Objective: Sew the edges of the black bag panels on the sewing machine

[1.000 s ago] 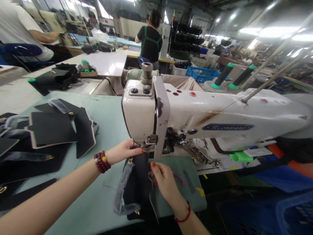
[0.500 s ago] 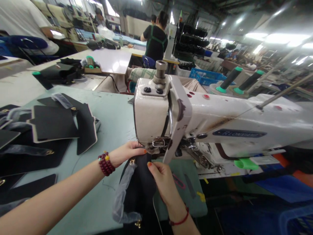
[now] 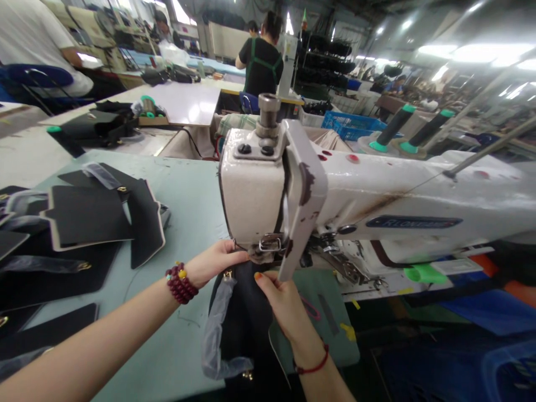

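A black leather piece (image 3: 247, 312) lies under the head of a white sewing machine (image 3: 251, 195) and hangs toward me. On its left side runs a strap wrapped in clear plastic (image 3: 215, 329), with gold clasps at its ends. My left hand (image 3: 218, 261) grips the piece's upper left edge, thumb on top, close beside the machine's foot. My right hand (image 3: 278, 296) pinches the right edge of the piece, just below the foot. The fingers under the material are hidden on both hands.
Black panels (image 3: 90, 218) with plastic-wrapped straps lie on the green table (image 3: 188, 195) at left. Pink-handled scissors or a similar tool (image 3: 310, 308) and a ruler-like strip (image 3: 328, 314) lie right of my right hand. Thread cones (image 3: 393, 127) stand behind the machine. People work farther back.
The camera view has shifted slightly. The lower end of the black piece and its wrapped strap has swung a little to the right. Both hands keep their hold.
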A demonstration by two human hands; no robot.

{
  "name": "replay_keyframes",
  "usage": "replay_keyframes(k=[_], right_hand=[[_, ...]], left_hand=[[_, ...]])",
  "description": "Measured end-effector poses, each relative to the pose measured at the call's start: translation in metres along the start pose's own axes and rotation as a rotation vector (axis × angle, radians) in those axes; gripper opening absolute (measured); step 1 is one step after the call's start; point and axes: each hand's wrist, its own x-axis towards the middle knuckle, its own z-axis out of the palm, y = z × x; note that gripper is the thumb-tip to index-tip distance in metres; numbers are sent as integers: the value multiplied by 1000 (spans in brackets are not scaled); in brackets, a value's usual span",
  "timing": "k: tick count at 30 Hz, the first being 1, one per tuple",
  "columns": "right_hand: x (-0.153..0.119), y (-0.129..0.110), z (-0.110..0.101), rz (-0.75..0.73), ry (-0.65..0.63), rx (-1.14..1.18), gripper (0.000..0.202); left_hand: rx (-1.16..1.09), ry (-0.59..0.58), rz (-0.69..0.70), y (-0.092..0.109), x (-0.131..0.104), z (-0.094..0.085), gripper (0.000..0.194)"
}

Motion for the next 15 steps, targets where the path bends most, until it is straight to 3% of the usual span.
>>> replay_keyframes(k=[3,6,9,12,15], right_hand=[[-1,-6,-2,7,-65,-35,36],[-12,-10,-6,-34,-130,-137,37],[-29,-6,-9,-83,-114,-246,41],[-42,7,-9,-3,-117,-158,44],[-47,21,-4,87,-137,24,48]], left_hand=[[224,-187,52,-2,-3,-7,27],[400,-55,159,-21,-20,-23,37],[599,104,325,-55,-53,-36,45],[601,17,273,-86,-86,-35,60],[570,34,223,-103,-98,-23,67]])
